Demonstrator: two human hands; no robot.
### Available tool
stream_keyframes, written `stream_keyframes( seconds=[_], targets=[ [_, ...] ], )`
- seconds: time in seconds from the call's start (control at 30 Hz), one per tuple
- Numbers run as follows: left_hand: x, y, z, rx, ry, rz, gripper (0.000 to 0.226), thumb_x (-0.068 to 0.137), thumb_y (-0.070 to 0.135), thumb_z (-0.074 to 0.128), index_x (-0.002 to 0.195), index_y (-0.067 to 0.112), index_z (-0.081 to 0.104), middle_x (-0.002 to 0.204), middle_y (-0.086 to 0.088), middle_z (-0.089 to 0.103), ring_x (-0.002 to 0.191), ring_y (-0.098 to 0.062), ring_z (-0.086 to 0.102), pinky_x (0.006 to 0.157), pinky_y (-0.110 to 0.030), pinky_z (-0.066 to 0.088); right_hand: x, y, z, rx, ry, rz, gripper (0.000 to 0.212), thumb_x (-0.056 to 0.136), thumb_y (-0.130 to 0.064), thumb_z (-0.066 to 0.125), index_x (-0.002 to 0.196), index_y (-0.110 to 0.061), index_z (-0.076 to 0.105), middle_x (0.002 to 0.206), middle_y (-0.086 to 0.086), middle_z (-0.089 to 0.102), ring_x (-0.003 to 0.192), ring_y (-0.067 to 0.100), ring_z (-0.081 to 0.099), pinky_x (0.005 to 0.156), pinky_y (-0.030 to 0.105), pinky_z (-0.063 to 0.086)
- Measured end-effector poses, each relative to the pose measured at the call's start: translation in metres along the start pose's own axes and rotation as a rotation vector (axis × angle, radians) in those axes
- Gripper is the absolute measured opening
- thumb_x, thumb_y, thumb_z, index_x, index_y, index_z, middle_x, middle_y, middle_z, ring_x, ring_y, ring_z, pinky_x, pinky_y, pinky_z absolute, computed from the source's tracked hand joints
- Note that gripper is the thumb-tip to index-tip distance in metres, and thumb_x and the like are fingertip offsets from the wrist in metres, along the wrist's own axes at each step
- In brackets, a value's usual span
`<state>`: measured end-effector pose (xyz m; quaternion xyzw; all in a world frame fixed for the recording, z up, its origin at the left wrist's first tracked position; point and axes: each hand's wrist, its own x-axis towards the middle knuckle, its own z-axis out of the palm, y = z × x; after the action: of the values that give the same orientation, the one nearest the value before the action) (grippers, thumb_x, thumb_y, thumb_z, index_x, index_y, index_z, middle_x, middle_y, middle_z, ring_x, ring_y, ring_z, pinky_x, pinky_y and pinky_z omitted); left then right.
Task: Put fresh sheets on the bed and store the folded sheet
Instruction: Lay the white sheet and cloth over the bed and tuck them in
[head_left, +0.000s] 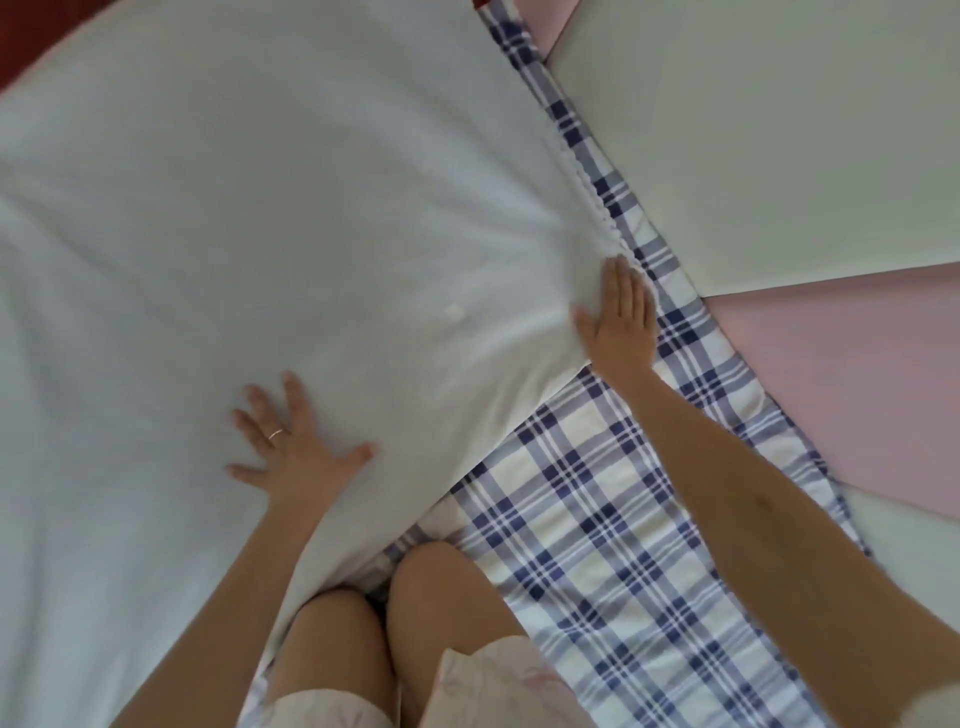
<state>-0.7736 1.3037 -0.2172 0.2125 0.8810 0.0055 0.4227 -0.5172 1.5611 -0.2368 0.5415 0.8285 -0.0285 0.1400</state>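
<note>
Pressing my left hand (291, 447) flat onto the white sheet (260, 208), I am spreading its fingers wide, palm down, holding nothing; a thin ring (276, 434) is showing on one finger. My right hand (621, 322) is lying flat too, fingers straight and close together, gripping nothing; it is resting on the white sheet's right edge, with the fingertips pointing far toward a bunched stretch of the hem.

The white sheet is covering the left and far part of the bed, under both palms; it is soft and matte, and fine creases are fanning out from the bunched hem by my right fingertips; its edge there is looking small-scalloped. Beneath it the plaid sheet (597, 493) is lying exposed to the right and near side, a flat weave of dark blue, grey and cream checks; it is running as a narrow strip along the white sheet's right edge and widening toward me. My bare knees (441, 582) are resting on the plaid. Smooth wall panels are standing along the right: a pale panel (779, 130) and a pink panel (857, 374).
</note>
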Motion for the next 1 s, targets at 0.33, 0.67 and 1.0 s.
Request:
stream_keyframes(
  seconds=[0.33,0.67,1.0],
  targets=[
    [0.008,0.023,-0.014,0.123,-0.306,-0.106,0.157,0.042,0.075,0.075,0.109,0.028,-0.059,0.133,-0.012,-0.056,0.126,-0.035,-0.046,0.097,-0.072,-0.012,-0.001,0.008,-0.041,1.415,-0.079,1.033,0.034,0.090,-0.039,0.060,0.102,-0.008,0.050,0.085,0.003,0.057,0.071,0.015,0.057,0.061,0.021,0.053],
    [0.011,0.021,-0.015,0.154,-0.351,-0.120,0.163,0.038,0.075,0.076,0.110,0.026,-0.061,0.122,-0.012,-0.063,0.125,-0.037,-0.047,0.098,-0.073,-0.011,0.021,0.010,-0.067,2.078,0.095,1.152,0.031,0.097,0.002,0.041,0.117,-0.018,0.051,0.094,0.005,0.063,0.084,0.020,0.062,0.067,0.035,0.057],
    [0.008,0.024,-0.021,0.155,-0.364,-0.115,0.161,0.040,0.075,0.076,0.109,0.024,-0.061,0.123,-0.014,-0.062,0.124,-0.037,-0.048,0.099,-0.072,-0.011,-0.001,0.031,-0.091,1.519,0.098,0.788,0.016,0.093,-0.004,0.054,0.096,-0.014,0.066,0.097,0.003,0.067,0.089,0.017,0.064,0.079,0.026,0.055]
  ],
)
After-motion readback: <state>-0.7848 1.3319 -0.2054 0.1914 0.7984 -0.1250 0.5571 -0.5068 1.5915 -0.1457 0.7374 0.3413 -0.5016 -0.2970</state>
